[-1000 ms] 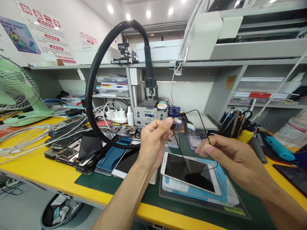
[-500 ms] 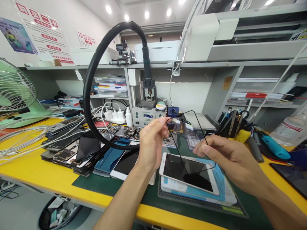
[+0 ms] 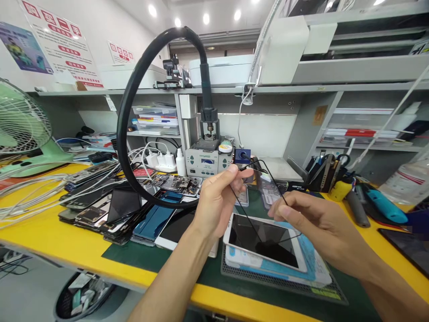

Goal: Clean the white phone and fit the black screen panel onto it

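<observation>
A clear glass screen protector (image 3: 264, 197) with a thin black border is held up, tilted, above a white phone (image 3: 264, 241) that lies face up on a blue sheet on a grey mat. My left hand (image 3: 217, 197) pinches the protector's top left corner between thumb and fingers. My right hand (image 3: 308, 221) pinches its right edge, fingers closed on it. The protector's lower end hangs just over the phone's dark screen.
A pile of phones and screens (image 3: 114, 205) lies left on the yellow bench (image 3: 50, 237). A thick black hose (image 3: 134, 103) loops up from a grey station (image 3: 208, 158). Tools (image 3: 331, 176) stand at right, a green fan (image 3: 23, 129) far left, a waste bin (image 3: 83, 297) below.
The protector has been tipped and lowered a little toward the phone, and both hands have shifted slightly down and left with it.
</observation>
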`<state>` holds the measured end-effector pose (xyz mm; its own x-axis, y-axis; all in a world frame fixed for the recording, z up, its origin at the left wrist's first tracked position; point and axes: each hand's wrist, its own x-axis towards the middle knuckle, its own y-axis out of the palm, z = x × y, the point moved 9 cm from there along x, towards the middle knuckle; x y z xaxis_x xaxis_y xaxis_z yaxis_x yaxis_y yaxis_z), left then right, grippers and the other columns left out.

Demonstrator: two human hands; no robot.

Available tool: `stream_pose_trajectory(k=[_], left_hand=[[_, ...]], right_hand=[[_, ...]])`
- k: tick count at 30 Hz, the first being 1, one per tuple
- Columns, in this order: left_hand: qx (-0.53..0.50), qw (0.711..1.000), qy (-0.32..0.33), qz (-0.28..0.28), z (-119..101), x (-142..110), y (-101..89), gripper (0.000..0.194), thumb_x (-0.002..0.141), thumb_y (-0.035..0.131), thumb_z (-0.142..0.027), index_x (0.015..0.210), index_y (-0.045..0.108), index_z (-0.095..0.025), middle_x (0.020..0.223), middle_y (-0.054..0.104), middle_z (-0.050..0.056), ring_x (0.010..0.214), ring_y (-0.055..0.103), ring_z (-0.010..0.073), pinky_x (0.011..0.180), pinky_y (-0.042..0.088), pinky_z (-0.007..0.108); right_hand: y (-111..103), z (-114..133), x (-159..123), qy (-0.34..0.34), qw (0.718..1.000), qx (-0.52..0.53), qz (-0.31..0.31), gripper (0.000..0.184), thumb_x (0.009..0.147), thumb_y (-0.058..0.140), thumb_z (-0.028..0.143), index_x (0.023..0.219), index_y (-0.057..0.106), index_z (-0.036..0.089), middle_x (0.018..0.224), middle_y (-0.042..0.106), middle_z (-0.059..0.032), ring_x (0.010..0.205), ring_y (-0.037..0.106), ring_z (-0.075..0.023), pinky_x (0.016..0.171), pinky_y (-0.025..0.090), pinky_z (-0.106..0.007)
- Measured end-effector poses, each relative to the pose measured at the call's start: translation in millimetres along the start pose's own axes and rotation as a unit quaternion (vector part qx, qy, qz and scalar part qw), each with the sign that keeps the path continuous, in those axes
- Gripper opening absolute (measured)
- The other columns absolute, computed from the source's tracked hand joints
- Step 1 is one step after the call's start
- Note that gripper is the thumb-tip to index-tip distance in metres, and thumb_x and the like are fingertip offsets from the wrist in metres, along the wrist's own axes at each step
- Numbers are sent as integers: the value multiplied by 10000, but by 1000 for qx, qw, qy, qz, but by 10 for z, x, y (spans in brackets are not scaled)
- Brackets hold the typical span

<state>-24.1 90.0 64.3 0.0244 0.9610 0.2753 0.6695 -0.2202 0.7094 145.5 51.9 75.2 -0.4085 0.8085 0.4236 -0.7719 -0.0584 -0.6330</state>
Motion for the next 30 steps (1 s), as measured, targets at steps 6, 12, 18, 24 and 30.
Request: stream_pose_trajectory(k=[6,12,18,24,30], left_hand=[[-36,999,-11,2,42,2,3,292,820,815,-261,629,632,-140,701,465,-10,669,450,96,700,480,247],[-45,999,-13,-11,53,24,-25,272,771,846,-224,640,628,-129,707,517,-9,668,458,86,694,490,249],[-49,999,-14,-14,53,35,-34,244,761,833,-184,651,623,-129,702,500,-20,652,448,77,669,488,240],[-10,1000,-7,-26,25,40,-69,262,747,839,-214,630,618,-134,694,491,-18,658,464,79,675,493,236],[34,998,17,-57,-26,56,-154,214,664,885,-226,652,702,-116,679,527,-12,656,487,82,668,491,236]], right_hand=[[36,-44,-6,23,999,32,19,338,1051,526,509,883,643,240,903,691,-28,863,641,-196,714,438,-311],[28,-27,-3,23,999,25,14,346,1047,529,514,883,640,230,899,695,-42,860,640,-211,717,440,-324],[14,7,5,16,1000,11,9,369,1050,515,522,860,630,227,877,689,-31,826,632,-193,689,421,-318],[15,13,-3,17,1000,4,9,370,1055,505,520,857,628,233,865,677,-18,827,622,-185,703,421,-317],[17,24,11,8,1000,-6,11,371,1056,504,512,851,635,232,857,684,-29,820,627,-195,703,428,-323]])
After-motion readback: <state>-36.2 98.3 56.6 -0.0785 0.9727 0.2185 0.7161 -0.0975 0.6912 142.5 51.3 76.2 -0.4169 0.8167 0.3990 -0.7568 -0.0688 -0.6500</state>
